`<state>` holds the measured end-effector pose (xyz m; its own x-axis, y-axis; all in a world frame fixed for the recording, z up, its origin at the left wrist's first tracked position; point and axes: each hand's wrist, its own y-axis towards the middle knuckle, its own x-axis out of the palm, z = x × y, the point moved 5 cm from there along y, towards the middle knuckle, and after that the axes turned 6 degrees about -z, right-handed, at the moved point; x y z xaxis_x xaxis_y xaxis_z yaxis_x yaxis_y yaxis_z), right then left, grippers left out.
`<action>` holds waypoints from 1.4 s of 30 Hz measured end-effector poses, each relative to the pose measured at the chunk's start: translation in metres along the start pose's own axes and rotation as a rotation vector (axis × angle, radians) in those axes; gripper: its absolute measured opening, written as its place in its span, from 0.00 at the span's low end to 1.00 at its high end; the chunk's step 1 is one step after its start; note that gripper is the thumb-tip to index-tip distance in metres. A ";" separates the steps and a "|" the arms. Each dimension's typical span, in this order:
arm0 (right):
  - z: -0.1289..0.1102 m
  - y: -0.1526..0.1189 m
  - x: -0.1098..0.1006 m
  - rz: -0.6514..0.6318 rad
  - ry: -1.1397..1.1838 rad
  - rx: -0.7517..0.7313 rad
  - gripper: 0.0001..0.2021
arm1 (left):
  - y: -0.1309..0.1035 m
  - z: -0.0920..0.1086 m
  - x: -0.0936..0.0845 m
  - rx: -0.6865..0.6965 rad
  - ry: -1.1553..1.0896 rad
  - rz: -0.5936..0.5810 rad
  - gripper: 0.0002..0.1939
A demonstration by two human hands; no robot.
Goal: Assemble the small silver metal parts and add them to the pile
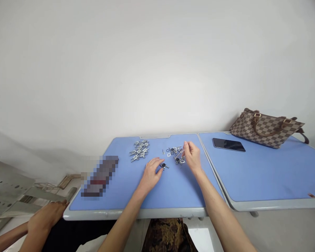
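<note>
My left hand (152, 172) rests on the blue desk top, thumb and fingers apart beside a small metal part with a black round centre (164, 165). Whether the fingertips touch that part is hard to tell. My right hand (191, 154) is at a loose pile of similar metal parts (177, 160), its thumb and fingers pinched together; what is between them is too small to make out. Between the hands lie a flat oval metal plate (169, 154), a dark ring (167, 150) and a small screw-like piece (163, 152). Farther left is a group of several silvery metal parts (140, 151).
A second blue desk (267, 175) adjoins on the right, with a dark phone (229, 144) and a checkered handbag (267, 127). A pixelated dark object (101, 176) lies on the left side. Another person's hands (47, 217) are at the left desk corner. A white wall stands behind.
</note>
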<state>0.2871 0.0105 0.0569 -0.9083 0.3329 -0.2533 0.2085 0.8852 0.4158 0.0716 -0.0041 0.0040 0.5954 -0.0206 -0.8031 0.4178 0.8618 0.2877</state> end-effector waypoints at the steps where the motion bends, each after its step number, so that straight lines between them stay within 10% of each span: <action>1: 0.000 0.000 0.000 0.000 -0.003 0.001 0.19 | 0.002 0.000 0.000 -0.004 0.016 -0.009 0.21; 8: -0.001 0.000 0.001 -0.010 -0.025 -0.003 0.19 | 0.012 0.009 0.000 0.036 0.129 -0.133 0.13; 28: -0.001 -0.002 0.004 -0.054 -0.066 -0.022 0.18 | -0.024 0.023 -0.031 0.014 0.155 0.023 0.06; 35: -0.003 -0.002 0.005 -0.057 -0.088 -0.033 0.19 | -0.024 0.022 -0.018 0.271 -0.021 -0.321 0.30; 42: -0.002 -0.001 0.005 -0.077 -0.063 -0.036 0.19 | -0.026 0.024 -0.019 0.216 0.008 -0.265 0.13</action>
<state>0.2816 0.0111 0.0569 -0.8964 0.2850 -0.3396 0.1246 0.8970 0.4241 0.0654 -0.0387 0.0245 0.4417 -0.2244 -0.8687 0.6936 0.6995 0.1719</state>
